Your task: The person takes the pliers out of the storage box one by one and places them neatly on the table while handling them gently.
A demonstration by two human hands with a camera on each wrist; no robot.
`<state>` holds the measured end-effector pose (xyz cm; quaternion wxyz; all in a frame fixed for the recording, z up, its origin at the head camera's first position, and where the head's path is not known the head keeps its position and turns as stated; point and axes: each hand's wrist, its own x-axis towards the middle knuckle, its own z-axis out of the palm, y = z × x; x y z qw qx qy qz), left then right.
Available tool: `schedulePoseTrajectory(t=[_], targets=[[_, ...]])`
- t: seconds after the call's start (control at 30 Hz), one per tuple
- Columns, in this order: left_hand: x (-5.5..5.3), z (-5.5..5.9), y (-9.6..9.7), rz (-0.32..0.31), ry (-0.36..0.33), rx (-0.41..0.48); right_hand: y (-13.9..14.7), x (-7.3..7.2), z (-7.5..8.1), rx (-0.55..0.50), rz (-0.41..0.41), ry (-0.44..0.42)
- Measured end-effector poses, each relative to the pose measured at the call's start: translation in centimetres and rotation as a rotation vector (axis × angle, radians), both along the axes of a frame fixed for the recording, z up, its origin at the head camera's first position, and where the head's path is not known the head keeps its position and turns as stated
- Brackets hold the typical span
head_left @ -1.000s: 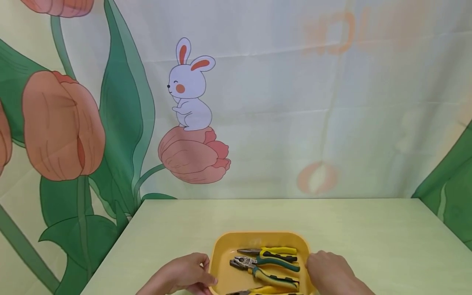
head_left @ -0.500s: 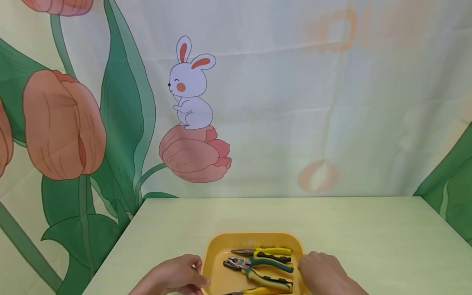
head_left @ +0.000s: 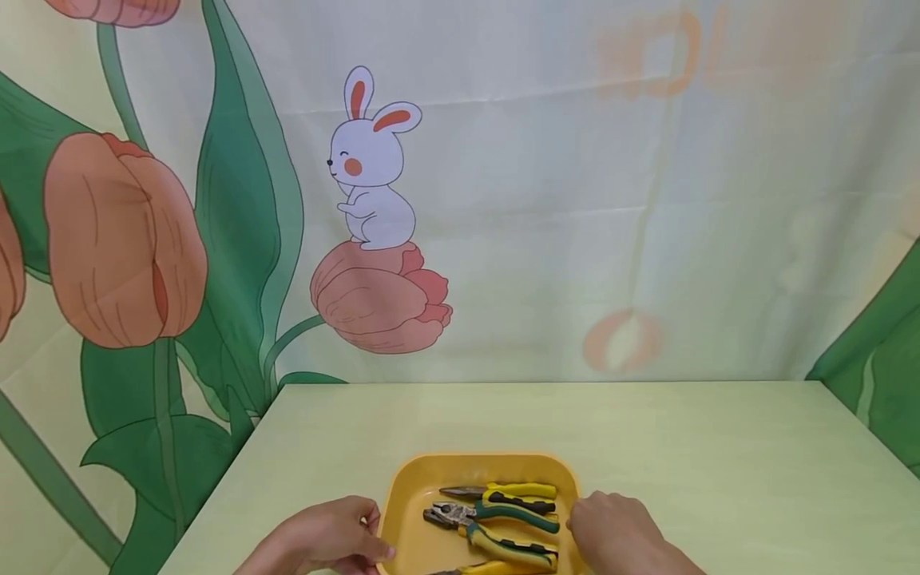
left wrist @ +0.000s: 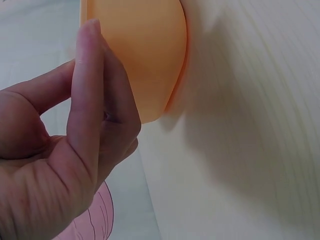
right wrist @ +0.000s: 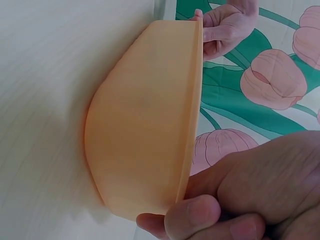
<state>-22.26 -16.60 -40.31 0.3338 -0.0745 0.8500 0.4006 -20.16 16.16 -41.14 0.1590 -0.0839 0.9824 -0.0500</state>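
Observation:
A yellow plastic tray [head_left: 481,458] is at the bottom middle of the head view, its near side cut off. My left hand [head_left: 334,531] pinches its left rim, thumb over the edge and fingers outside. At the right rim, my right hand [head_left: 614,527] grips the tray, fingers curled beneath the edge in the right wrist view. Inside lie needle-nose pliers [head_left: 528,489] with yellow and black handles. Beside them are combination pliers [head_left: 510,515] with green and yellow handles. Another yellow-handled tool [head_left: 499,568] is partly out of frame.
The tray stands over a pale green table [head_left: 719,455], which reaches back to a printed curtain [head_left: 503,200] with a rabbit and tulips. The wrist views show the tray's base close to the table; whether it touches everywhere I cannot tell.
Both hands and the tray between them have moved left across the table, with the pliers riding along inside. The grip at each rim looks the same.

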Motion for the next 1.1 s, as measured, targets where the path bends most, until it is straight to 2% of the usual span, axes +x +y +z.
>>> schedulePoseTrajectory(t=[0.27,0.43,0.67,0.8,0.97,1.1], targets=[[0.2,0.5,0.1,-0.023,0.054,-0.024,-0.3,0.4,-0.3,0.044,0.014,0.070],[0.0,0.7,0.2,-0.011,0.084,-0.015,-0.2,0.6,-0.3,0.065,0.027,0.110],[-0.2,1.3,0.6,-0.013,0.127,-0.075,0.2,-0.1,0.4,-0.014,-0.021,0.023],[-0.3,1.5,0.8,-0.024,0.145,-0.093,0.6,-0.3,0.7,-0.026,-0.027,0.029],[-0.6,1.7,0.9,-0.046,0.147,-0.126,0.7,-0.3,1.0,-0.078,-0.055,0.115],[-0.7,2.1,1.0,-0.083,0.162,-0.152,0.5,-0.4,1.5,-0.123,-0.029,0.252]])
